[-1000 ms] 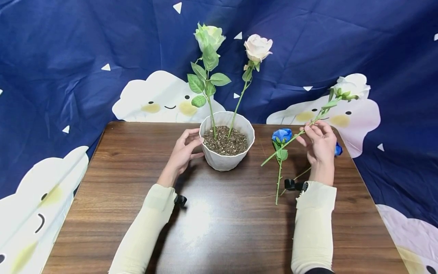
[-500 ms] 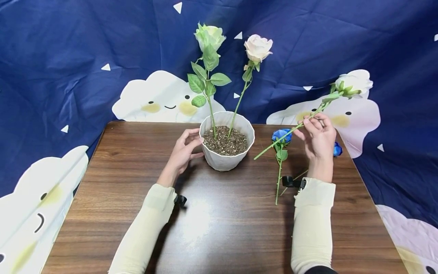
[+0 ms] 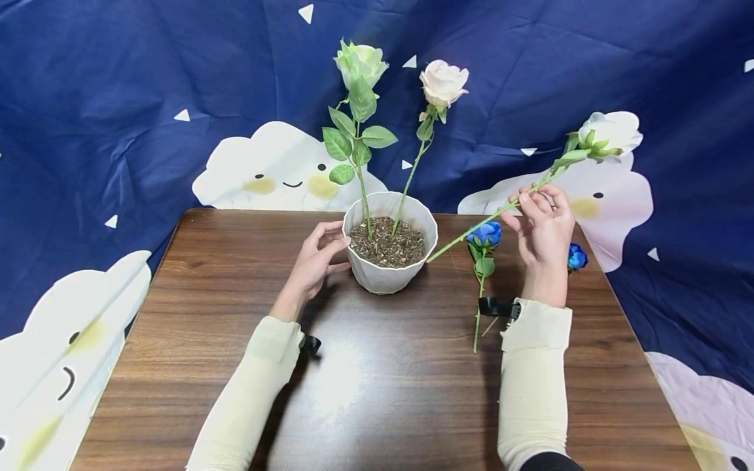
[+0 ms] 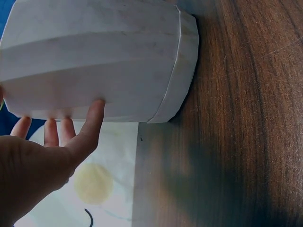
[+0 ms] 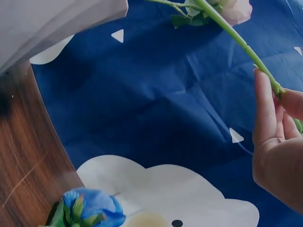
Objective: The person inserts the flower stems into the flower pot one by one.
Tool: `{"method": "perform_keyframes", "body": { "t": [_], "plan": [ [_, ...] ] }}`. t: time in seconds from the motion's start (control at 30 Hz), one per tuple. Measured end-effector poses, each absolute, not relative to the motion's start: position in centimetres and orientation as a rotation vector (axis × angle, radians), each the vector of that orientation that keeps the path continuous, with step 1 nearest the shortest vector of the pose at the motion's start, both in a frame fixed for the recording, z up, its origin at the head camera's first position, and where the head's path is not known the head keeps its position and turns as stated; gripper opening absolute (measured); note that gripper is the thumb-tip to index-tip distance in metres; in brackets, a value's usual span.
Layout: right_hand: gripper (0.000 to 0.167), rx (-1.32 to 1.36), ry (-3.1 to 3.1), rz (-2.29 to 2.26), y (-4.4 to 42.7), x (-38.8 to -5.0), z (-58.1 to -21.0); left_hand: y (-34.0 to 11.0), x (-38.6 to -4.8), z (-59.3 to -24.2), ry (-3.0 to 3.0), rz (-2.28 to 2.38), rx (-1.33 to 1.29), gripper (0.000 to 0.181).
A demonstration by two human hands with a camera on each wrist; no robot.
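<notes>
Blue cloth point(image 3: 247, 59) printed with clouds point(image 3: 235, 160) is hung behind a brown wood-grain counter point(image 3: 412, 399); on this, near the far edge, a white pot point(image 3: 384, 280) of soil point(image 3: 385, 254) is set. A green rose point(image 3: 360, 62) and a pink rose point(image 3: 444, 84) are already planted in it. One blue rose point(image 3: 485, 234) is laid beside the pot; a second blue rose point(image 3: 577, 256) is partly hidden by the right hand point(image 3: 544, 226). Right grip: white rose point(image 3: 570, 159) pinched at mid-stem between thumb and fingers, held slantwise, with the bloom point(image 3: 609, 134) high and outward and the lower end of the stem point(image 3: 465, 235) at the pot's near-right rim; whether rim and stem touch cannot be told. Left hand point(image 3: 314, 261): fingers spread against the opposite wall, which is touched, not clasped. Step in hand is judged to be planting of the white rose. The lower end should first be lifted clear of the rim, since the stem could be snagged or bent if dragged across. The bloom should then be swung up until the stem is near upright over bare soil right of the pink rose. Bending under push is expected with so high a pinch; a hold nearer the lower end is advised. Light counter-pressure should be supplied by the left hand, so that the pot is not slid or tipped.
</notes>
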State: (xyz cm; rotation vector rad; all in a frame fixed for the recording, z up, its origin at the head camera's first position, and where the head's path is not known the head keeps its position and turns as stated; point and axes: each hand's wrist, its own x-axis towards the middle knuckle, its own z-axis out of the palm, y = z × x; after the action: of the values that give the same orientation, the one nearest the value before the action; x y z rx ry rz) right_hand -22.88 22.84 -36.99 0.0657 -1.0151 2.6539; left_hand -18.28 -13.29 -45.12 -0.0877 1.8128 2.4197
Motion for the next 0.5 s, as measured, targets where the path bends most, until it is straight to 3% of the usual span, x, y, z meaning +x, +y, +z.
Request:
{"method": "perform_keyframes", "body": {
  "t": [0.5],
  "plan": [
    [0.023,0.051,-1.062,2.632,20.6,-23.6,-36.3,-13.3,-18.2,-45.1,1.809,2.418,-0.096,0.046]
  ]
}}
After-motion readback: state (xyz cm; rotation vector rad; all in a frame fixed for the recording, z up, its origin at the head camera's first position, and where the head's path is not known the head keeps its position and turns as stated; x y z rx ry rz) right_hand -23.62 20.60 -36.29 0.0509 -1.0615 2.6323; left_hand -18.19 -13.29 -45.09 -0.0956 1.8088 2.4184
